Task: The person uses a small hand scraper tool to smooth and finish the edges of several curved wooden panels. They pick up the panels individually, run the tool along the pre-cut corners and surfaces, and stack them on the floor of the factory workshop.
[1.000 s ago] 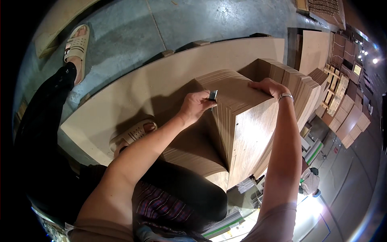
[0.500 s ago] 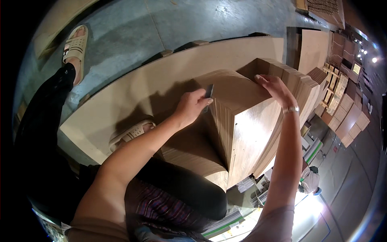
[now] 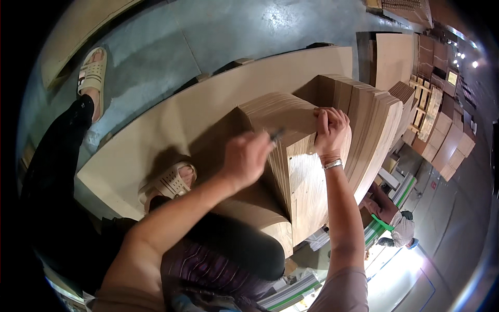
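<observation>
Two hands at a stack of thin wooden sheets, work seemingly mid-way.

Left hand (image 3: 245, 158) closed on a small dark tool (image 3: 276, 135), tip at the top edges of the upright stack of sheets (image 3: 291, 156); right hand (image 3: 330, 127) curled over the stack's far top edge, steadying. Stack standing on a broad tan board (image 3: 171, 125) above the concrete floor (image 3: 218, 31). More sheets (image 3: 371, 125) leaning just beside, likely yet to be handled. Brown cartons (image 3: 442, 125) piled at far right; labels too small to tell.
</observation>
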